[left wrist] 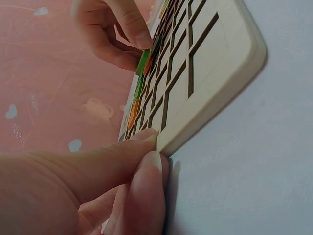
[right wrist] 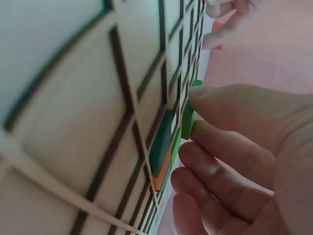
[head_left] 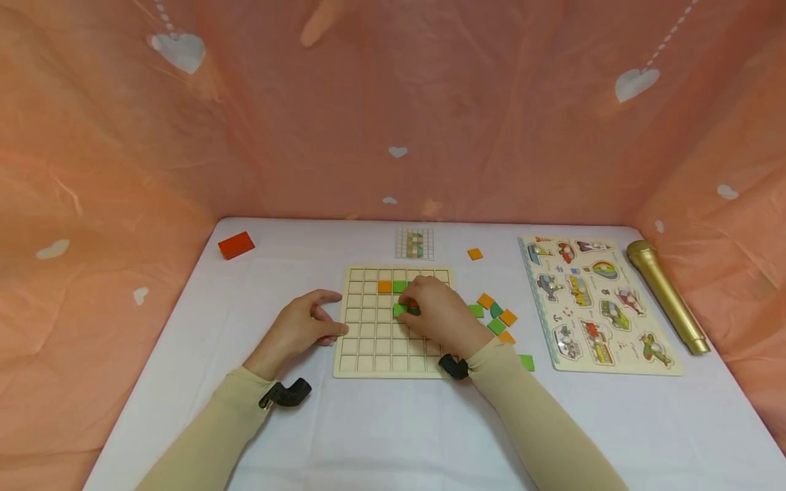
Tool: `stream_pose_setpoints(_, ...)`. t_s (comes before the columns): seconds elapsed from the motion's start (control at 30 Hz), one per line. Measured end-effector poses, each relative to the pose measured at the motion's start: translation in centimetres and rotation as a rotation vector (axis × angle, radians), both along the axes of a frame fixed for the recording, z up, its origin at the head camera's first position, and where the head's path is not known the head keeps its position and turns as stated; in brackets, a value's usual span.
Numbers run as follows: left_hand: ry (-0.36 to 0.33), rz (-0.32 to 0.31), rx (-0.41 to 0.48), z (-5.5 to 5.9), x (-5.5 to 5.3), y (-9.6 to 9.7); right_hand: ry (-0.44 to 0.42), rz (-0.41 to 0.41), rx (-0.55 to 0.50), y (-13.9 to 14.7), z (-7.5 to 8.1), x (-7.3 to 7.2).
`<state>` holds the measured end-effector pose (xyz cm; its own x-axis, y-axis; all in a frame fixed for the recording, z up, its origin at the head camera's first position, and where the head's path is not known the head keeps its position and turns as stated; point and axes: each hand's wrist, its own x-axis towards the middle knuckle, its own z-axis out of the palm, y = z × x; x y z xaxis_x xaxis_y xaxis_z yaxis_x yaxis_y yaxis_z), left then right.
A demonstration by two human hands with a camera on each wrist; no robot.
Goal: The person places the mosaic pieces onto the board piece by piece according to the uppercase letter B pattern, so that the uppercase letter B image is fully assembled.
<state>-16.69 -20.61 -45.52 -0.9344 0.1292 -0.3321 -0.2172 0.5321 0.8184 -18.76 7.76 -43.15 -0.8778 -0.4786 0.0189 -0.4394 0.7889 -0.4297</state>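
A pale wooden grid board [head_left: 365, 365] lies on the table. My left hand [head_left: 301, 324] pinches its left edge; in the left wrist view the thumb [left wrist: 132, 144] rests on the rim with a fingertip against the side. My right hand [head_left: 445, 314] reaches over the board, and its thumb and index finger pinch a green square tile [right wrist: 190, 115] close over the grid. An orange tile [head_left: 384, 286] and another green tile [head_left: 400, 286] sit in an upper row. In the right wrist view, a dark green and orange tile [right wrist: 162, 147] lies in the grid beside the fingers.
Several loose orange and green tiles [head_left: 496, 326] lie right of the board, with one orange tile [head_left: 475, 254] farther back. A pattern card [head_left: 402, 251] is behind the board. At right are a picture puzzle [head_left: 568, 365] and a gold microphone [head_left: 669, 296]; a red block [head_left: 236, 245] sits far left.
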Motion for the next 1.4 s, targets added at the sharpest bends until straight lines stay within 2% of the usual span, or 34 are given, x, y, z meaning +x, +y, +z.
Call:
stream_pose_setpoints(0.37, 0.012, -0.007, -0.001, -0.01, 0.10, 0.05, 0.022, 0.014, 0.031, -0.22, -0.67, 0.22)
stream_pose_setpoints(0.97, -0.002, 0.009, 0.020, 0.00, 0.04, 0.05, 0.023, 0.018, 0.043, -0.43, -0.52, 0.34)
stream_pose_setpoints(1.4, -0.005, 0.001, 0.005, 0.09, -0.10, 0.16, 0.011, 0.018, 0.024, -0.35, -0.40, 0.36)
